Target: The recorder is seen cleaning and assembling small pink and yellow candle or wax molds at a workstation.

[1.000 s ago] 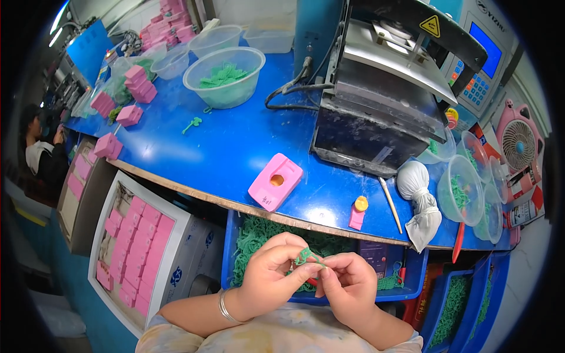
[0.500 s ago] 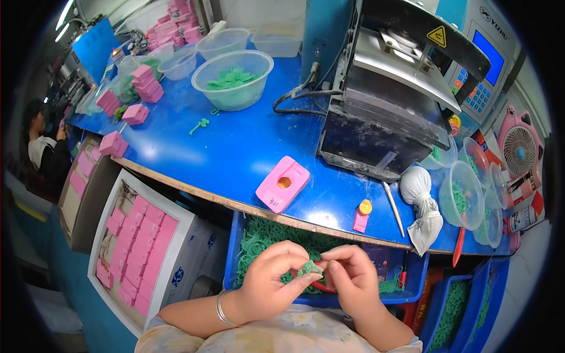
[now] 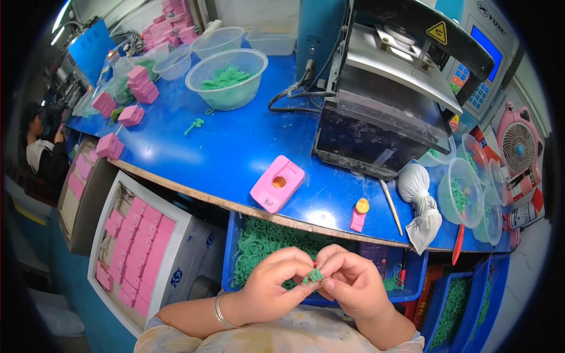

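Note:
Above a blue tray (image 3: 230,259) of tangled green strips (image 3: 271,241), both my hands meet at a small green openwork piece (image 3: 314,275) that looks like wax. My left hand (image 3: 276,276) pinches it from the left between thumb and fingertips. My right hand (image 3: 353,279) is closed at its other side, thumb and forefinger against it. A speck of red shows between the fingertips; what it belongs to is hidden. On the blue table ahead lies a pink mould block (image 3: 286,175) with an amber-coloured hole.
Behind the table edge stand a black press machine (image 3: 376,129), a tied white cloth bag (image 3: 414,183), a wooden stick (image 3: 391,206) and a small pink block with a yellow top (image 3: 359,212). A bowl of green pieces (image 3: 226,97) is farther back. Pink blocks fill a box (image 3: 179,229) at left. A person (image 3: 44,144) sits far left.
My right hand has come closer to the left, its fingers now against the green piece. The red curved thing seen beneath my hands is now mostly hidden. The view has shifted slightly.

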Demonstrator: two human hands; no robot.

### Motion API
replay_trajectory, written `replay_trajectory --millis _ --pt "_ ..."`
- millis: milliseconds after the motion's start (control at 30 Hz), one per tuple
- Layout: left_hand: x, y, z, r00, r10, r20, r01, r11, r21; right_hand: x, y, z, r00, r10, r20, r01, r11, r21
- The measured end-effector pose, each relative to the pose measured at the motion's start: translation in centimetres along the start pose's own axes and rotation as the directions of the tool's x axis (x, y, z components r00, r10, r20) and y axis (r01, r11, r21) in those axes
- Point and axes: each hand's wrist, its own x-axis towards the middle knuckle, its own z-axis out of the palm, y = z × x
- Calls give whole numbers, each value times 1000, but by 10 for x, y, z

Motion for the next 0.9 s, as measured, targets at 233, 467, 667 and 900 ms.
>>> replay_trajectory --millis 233,467,667,900 --pt "2 -1 -1 997 71 28 -72 997 31 -1 1 -1 1000 -13 15 13 1000 28" --pt "1 2 -2 999 -27 42 28 999 -36 -1 1 -4 997 65 47 -71 986 150" --pt "-2 0 0 999 -44 22 46 996 -77 -1 5 -6 995 75 62 -88 965 247" --pt "6 9 -8 997 54 53 -63 980 190 -1 -1 -4 1000 -1 -6 0 994 -111"
